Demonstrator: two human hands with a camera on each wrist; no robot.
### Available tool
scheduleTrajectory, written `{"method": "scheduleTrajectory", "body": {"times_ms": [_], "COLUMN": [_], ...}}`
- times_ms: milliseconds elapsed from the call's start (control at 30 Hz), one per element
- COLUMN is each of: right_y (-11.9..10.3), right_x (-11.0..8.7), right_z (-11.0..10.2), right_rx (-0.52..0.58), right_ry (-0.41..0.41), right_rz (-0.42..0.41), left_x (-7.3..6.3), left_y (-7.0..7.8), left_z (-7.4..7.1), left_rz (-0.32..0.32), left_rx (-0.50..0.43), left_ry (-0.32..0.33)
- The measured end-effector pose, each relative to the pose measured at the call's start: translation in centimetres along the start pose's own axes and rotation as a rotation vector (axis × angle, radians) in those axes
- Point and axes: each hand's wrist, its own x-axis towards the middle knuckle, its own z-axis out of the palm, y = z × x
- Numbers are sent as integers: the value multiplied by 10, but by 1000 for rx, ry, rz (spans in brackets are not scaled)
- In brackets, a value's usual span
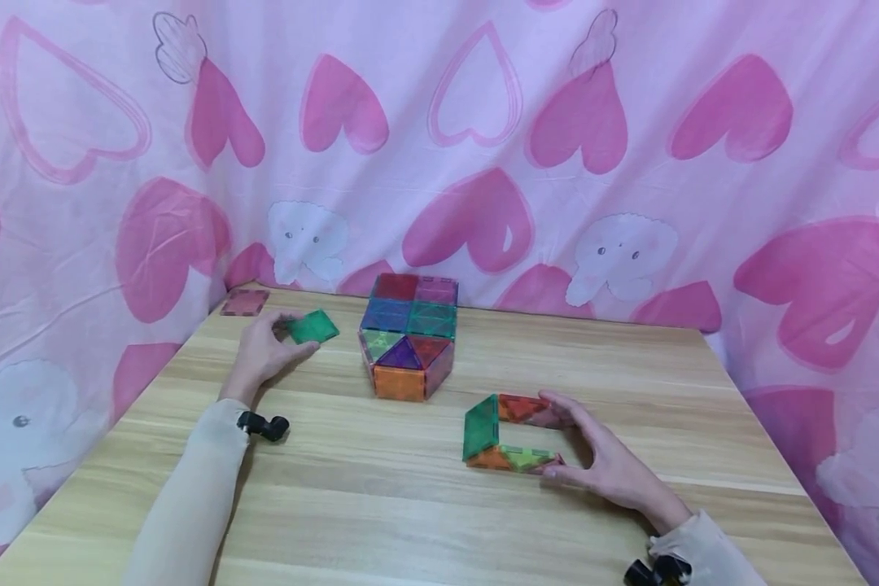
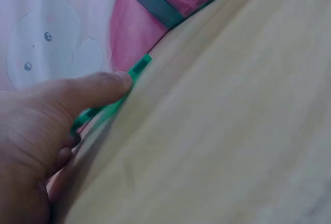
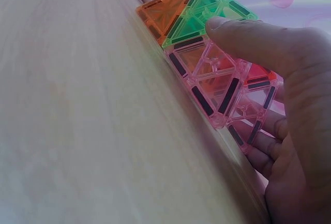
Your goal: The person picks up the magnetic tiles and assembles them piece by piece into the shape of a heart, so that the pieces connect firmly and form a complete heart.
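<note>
My left hand point(image 1: 262, 352) pinches a green square magnetic tile point(image 1: 313, 327) by its edges, low over the table's left side. The left wrist view shows the thumb along the tile's upper edge point(image 2: 138, 69). On the right, my right hand point(image 1: 615, 462) holds a low, U-shaped build of magnetic tiles between thumb and fingers. A green tile point(image 1: 481, 429) stands as its left end. Its near wall joins an orange triangle point(image 3: 166, 13), a light green triangle point(image 3: 192, 23) and a pink triangle point(image 3: 209, 61). A red triangle point(image 1: 518, 408) shows in the far wall.
A larger closed build of coloured tiles point(image 1: 399, 384) stands at the table's middle back, between the hands. A pink square tile point(image 1: 245, 303) lies flat at the far left corner of the wooden table point(image 1: 381, 496). A pink heart-patterned curtain point(image 1: 469, 220) hangs behind and at both sides.
</note>
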Motion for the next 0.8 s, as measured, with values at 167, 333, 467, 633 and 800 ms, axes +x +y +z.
{"method": "scheduleTrajectory", "body": {"times_ms": [167,333,467,633,800], "right_y": [0,0,0,-1,-3], "right_x": [-1,-1,-1,0,0], "right_z": [2,0,-1,0,0], "right_rx": [-8,-17,-5,5,19], "right_ry": [1,3,-1,-2,-2], "right_rz": [13,14,7,14,18], "left_x": [2,7,5,-11,-36], "left_y": [22,69,116,171,212], "left_z": [-14,-23,-22,-7,21], "left_rz": [-74,91,244,371,453], "left_rx": [-167,-362,-425,-426,-436], "left_ry": [151,235,211,118,-27]}}
